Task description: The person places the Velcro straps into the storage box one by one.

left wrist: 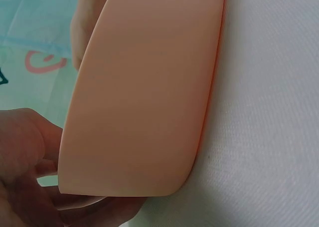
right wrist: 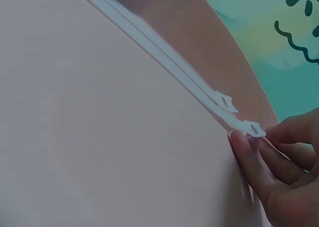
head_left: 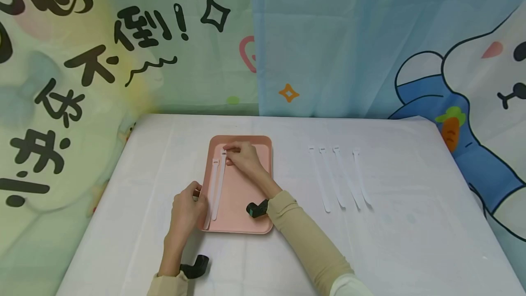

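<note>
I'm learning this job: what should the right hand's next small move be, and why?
Probably ease the held strap down and let go: the right hand pinches its slotted end, and its length runs inside the tray beside the neighboring strap. Four straps remain on the table.
</note>
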Motion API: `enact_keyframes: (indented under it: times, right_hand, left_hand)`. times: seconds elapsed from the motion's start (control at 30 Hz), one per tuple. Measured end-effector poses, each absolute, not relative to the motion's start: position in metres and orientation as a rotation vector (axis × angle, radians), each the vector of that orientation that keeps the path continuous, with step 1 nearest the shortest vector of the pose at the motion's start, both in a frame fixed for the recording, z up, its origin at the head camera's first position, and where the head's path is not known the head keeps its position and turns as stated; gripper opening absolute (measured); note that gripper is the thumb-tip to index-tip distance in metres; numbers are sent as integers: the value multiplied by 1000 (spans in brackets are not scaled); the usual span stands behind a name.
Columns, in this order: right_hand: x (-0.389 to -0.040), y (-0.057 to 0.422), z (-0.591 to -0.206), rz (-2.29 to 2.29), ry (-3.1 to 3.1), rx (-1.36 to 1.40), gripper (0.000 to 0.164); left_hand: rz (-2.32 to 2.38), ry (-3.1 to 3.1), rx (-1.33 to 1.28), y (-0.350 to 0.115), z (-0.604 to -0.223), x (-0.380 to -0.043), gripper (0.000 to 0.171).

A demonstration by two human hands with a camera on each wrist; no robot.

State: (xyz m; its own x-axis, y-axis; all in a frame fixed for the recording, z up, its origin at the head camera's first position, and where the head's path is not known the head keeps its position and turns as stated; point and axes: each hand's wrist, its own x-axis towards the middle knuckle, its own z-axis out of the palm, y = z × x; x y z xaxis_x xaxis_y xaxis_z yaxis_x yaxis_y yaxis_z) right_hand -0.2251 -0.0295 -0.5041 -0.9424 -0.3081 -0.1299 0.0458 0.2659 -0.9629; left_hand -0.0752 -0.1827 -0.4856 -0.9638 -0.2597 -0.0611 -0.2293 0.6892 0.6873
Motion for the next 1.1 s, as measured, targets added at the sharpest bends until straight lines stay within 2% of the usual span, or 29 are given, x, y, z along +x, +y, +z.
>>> enact_keyframes:
  times: [0.47, 0.73, 1.1]
  right_hand:
    - [-223, -17, -498, -1717, 2235, -194, 32]
    - [-217, -5, -486, -1832, 2141, -199, 25]
    - [-202, 31, -469, -1953, 2055, -288, 27]
  left_hand:
    - [-1136, -2850, 389, -182, -485, -75, 14]
    - [-1138, -2855, 413, -182, -483, -72, 13]
    - [-1125, -2865, 386, -179, -481, -72, 14]
